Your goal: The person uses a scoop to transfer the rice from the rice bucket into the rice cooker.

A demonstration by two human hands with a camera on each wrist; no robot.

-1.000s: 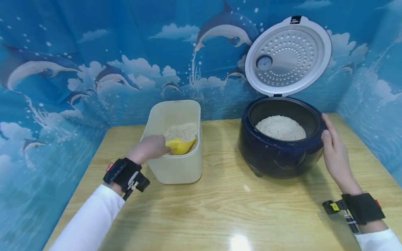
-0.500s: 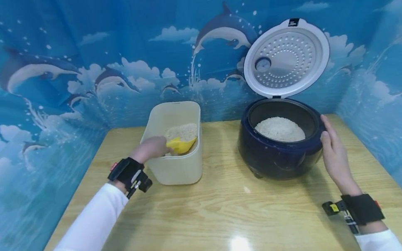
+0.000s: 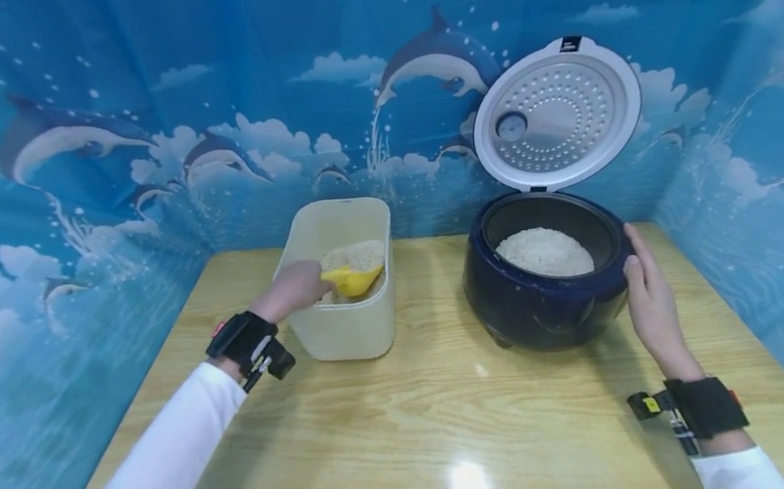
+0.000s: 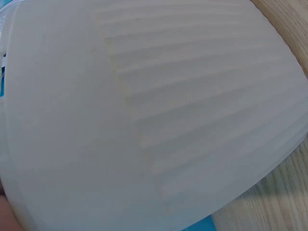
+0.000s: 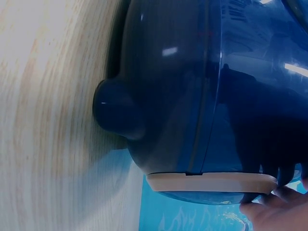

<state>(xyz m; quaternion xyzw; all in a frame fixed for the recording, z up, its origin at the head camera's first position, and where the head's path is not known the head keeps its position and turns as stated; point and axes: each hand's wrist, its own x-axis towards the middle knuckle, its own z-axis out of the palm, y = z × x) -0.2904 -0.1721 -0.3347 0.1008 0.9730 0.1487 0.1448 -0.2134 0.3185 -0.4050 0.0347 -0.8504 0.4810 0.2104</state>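
Note:
My left hand point(image 3: 297, 286) grips the handle of a yellow scoop point(image 3: 356, 282) over the front rim of a cream bin point(image 3: 346, 333). The scoop's bowl sits among the rice grains point(image 3: 362, 256) inside. The bin's ribbed outer wall point(image 4: 159, 106) fills the left wrist view. To the right stands a dark blue rice cooker point(image 3: 535, 310) with white rice point(image 3: 547, 252) in its pot. My right hand point(image 3: 655, 308) rests against the cooker's right side, fingers extended along it near the rim. Fingertips point(image 5: 269, 207) show beside a tan handle point(image 5: 211, 183) in the right wrist view.
The cooker's silver lid point(image 3: 559, 114) stands raised behind the pot. Both vessels are on a wood-grain table point(image 3: 387, 441), near its back edge. A blue dolphin-print curtain point(image 3: 310, 59) encloses the back and sides.
The scoop has tilted slightly within the bin, and its bowl now stands a little more upright. My right hand stays against the cooker.

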